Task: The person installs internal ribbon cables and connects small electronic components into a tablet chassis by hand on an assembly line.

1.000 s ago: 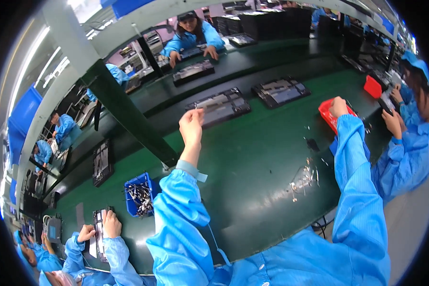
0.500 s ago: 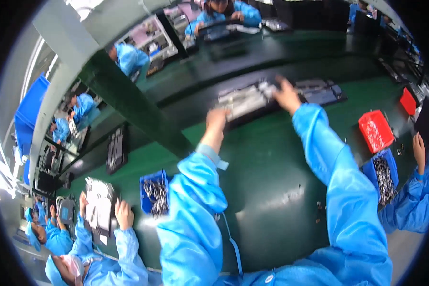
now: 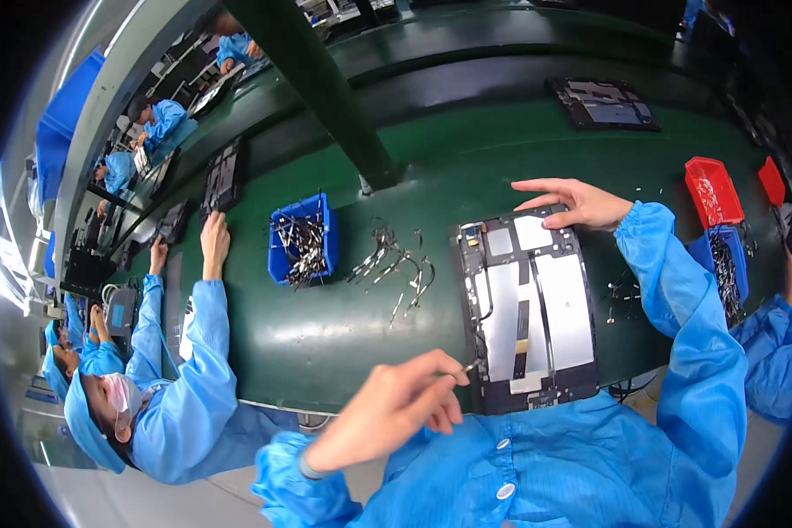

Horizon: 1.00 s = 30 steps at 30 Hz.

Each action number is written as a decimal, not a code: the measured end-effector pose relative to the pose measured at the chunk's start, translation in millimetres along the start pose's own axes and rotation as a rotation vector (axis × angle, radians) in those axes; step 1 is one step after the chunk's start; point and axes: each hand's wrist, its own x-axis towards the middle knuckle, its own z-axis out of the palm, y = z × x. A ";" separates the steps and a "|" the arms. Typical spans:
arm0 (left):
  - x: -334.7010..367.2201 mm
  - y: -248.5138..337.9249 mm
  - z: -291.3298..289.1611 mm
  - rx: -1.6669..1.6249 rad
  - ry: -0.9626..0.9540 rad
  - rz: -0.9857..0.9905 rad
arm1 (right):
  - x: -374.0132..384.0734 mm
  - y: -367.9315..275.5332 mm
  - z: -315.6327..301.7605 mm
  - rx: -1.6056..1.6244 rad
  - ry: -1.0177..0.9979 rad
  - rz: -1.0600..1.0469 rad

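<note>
An opened tablet (image 3: 561, 299), with silver panels and black ribbon strips in a dark frame, lies at the table's near edge in front of me. My left hand (image 3: 400, 407) is by its lower left edge, thumb and fingers pinched together. A tiny thin piece shows at the fingertips, too small to name. At the tablet's upper edge is my right hand (image 3: 581, 204), fingers stretched out and thumb resting on a silver panel. Several loose short cables (image 3: 396, 264) are scattered on the table left of the tablet.
A blue bin (image 3: 329, 238) of cables stands at left. On the right are a red bin (image 3: 715, 194) and another blue bin (image 3: 737, 264). Another tablet (image 3: 605, 104) lies far back. A green post (image 3: 326, 97) rises from the table. A co-worker (image 3: 180, 387) sits at left.
Both my hands have come back from the far side of the table. A tablet now lies close to me, and loose cables show beside it. The view has shifted too.
</note>
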 end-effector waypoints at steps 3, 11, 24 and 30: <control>7.4 -32.8 23.6 -0.072 0.025 0.064 | -13.1 -12.7 20.1 -0.769 0.195 -0.326; 45.4 -55.5 48.3 -0.184 0.128 0.227 | -77.2 -34.2 176.5 -0.721 0.296 -0.288; 57.5 -92.2 12.2 0.765 0.473 0.647 | -22.3 -2.3 163.3 0.040 0.463 0.168; 71.9 -96.7 10.3 0.958 0.426 0.706 | -18.2 -5.3 163.9 -0.009 0.482 0.189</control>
